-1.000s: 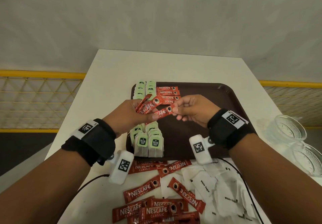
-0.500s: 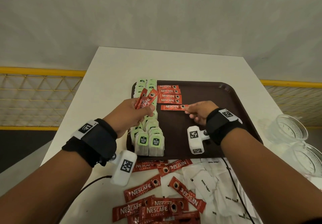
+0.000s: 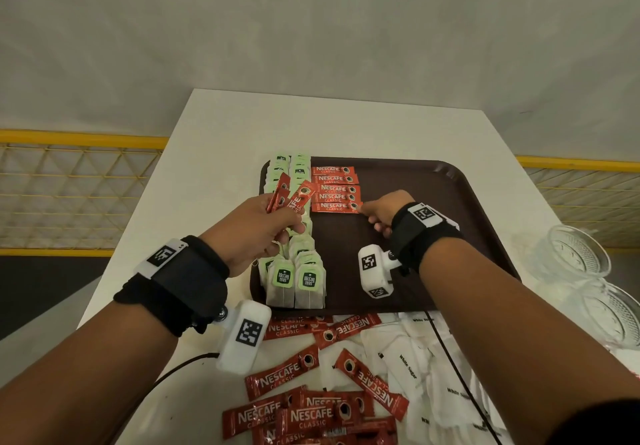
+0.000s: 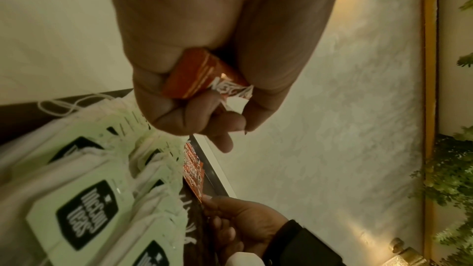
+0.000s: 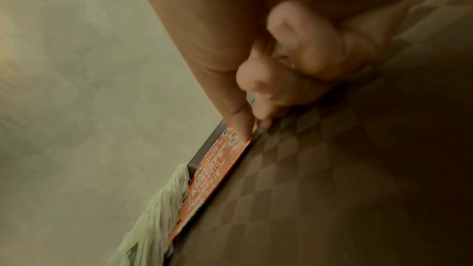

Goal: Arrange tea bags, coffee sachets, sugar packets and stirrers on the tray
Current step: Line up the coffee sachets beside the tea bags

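Overhead, tea bags (image 3: 294, 236) and five coffee sachets (image 3: 335, 188) line the tray (image 3: 450, 202) near the bench's far edge, sugar packets (image 3: 433, 375) unplaced; closer, the left hand (image 4: 204, 80) grips spare sachets (image 4: 202, 76), while the right hand's (image 5: 294, 58) fingertips (image 5: 242, 126) touch the nearest one.

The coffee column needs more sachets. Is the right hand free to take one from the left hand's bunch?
Probably yes. The right hand only touches the last-laid sachet; the left hand holds its bunch close by, nothing between.
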`<act>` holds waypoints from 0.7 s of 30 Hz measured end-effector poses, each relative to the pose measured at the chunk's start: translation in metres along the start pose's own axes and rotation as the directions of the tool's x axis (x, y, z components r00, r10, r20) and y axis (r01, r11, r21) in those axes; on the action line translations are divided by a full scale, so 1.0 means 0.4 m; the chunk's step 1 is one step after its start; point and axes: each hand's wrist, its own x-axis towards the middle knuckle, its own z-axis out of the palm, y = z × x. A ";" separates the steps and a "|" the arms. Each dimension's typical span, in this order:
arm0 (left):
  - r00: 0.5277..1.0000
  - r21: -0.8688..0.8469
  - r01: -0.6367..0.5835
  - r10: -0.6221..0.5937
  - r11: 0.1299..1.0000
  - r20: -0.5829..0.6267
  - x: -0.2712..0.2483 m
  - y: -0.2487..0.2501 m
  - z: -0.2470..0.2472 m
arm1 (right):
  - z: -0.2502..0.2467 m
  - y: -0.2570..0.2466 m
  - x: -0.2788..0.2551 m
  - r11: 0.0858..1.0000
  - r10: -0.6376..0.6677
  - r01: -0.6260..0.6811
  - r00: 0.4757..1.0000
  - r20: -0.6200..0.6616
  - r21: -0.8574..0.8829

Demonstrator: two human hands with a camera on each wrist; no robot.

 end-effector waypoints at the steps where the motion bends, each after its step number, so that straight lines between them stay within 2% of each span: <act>1: 1.000 -0.014 0.014 -0.014 1.000 0.003 0.000 0.001 0.001 | -0.002 0.001 0.000 1.000 -0.011 0.011 1.000 -0.007 -0.017; 4: 0.999 -0.068 0.041 -0.040 0.997 0.016 0.003 0.001 0.002 | -0.006 -0.007 -0.012 0.990 -0.098 0.094 0.995 -0.036 -0.101; 6: 0.999 -0.018 0.027 -0.027 0.999 0.032 0.008 -0.004 0.000 | -0.005 -0.020 -0.036 0.969 -0.238 0.239 0.971 0.023 -0.064; 8: 0.999 0.083 -0.004 -0.001 0.997 0.052 0.012 -0.008 0.000 | -0.002 -0.034 -0.075 0.919 -0.395 0.388 0.907 0.145 0.071; 10: 0.997 0.176 -0.047 0.035 0.983 0.067 0.017 -0.009 0.003 | 0.001 -0.044 -0.111 0.857 -0.514 0.505 0.817 0.263 0.106; 11: 0.996 0.206 -0.067 0.054 0.976 0.067 0.020 -0.009 0.004 | 0.003 -0.046 -0.120 0.833 -0.548 0.541 0.780 0.302 0.115; 13: 0.995 0.236 -0.098 0.088 0.967 0.050 0.024 -0.009 0.004 | 0.005 -0.042 -0.122 0.825 -0.563 0.531 0.756 0.333 0.190; 15: 0.994 0.233 -0.111 0.109 0.966 0.022 0.026 -0.007 0.001 | 0.000 -0.027 -0.111 0.842 -0.532 0.449 0.781 0.328 0.298; 18: 0.993 0.230 -0.110 0.117 0.967 -0.014 0.029 -0.004 -0.015 | -0.020 0.006 -0.091 0.851 -0.435 0.287 0.855 0.283 0.440; 21: 0.994 0.218 -0.070 0.087 0.973 -0.071 0.036 -0.005 -0.035 | -0.037 0.042 -0.060 0.860 -0.305 0.168 0.926 0.222 0.481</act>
